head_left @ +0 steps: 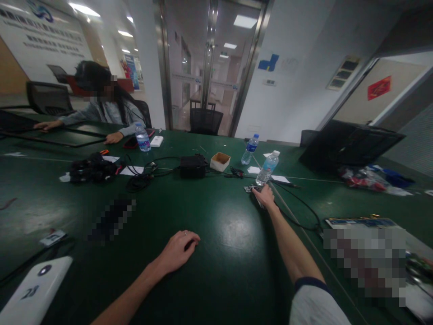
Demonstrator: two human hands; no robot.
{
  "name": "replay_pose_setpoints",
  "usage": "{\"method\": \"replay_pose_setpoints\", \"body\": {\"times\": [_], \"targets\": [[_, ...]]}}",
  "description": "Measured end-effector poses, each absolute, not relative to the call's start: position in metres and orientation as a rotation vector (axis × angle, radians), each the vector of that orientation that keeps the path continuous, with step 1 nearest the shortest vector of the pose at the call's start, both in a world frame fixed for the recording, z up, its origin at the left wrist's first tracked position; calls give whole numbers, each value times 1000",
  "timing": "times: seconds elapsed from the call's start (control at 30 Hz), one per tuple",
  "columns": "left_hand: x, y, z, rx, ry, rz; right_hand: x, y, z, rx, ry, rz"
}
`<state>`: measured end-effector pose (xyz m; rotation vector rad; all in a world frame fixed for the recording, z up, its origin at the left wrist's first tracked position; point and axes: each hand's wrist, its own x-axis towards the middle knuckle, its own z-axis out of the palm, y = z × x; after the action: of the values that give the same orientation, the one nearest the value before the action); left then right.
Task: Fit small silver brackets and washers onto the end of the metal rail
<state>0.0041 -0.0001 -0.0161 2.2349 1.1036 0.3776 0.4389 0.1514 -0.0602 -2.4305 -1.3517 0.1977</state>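
My right hand [264,197] is stretched far out over the green table [216,225]. Its fingers rest on a small flat silver-and-black object [251,189] beside a clear water bottle [267,168]; whether they grip it is hidden. My left hand [178,249] lies near me on the tabletop, knuckles up and fingers curled under, with nothing visible in it. A black cable [304,212] runs along the table to the right of my right forearm.
A second water bottle [250,149], a small cardboard box [220,161] and a black case [193,165] with tangled cables stand mid-table. A seated person [101,106] works at the far left beside a third bottle [142,137]. A black monitor [348,144] stands right; a white device [34,291] lies near left.
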Motion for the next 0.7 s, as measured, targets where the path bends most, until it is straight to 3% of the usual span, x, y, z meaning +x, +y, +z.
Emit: {"method": "replay_pose_setpoints", "body": {"times": [0.7], "targets": [[3, -2, -15, 2210, 1097, 360, 428, 136, -54, -2496, -1335, 148]]}}
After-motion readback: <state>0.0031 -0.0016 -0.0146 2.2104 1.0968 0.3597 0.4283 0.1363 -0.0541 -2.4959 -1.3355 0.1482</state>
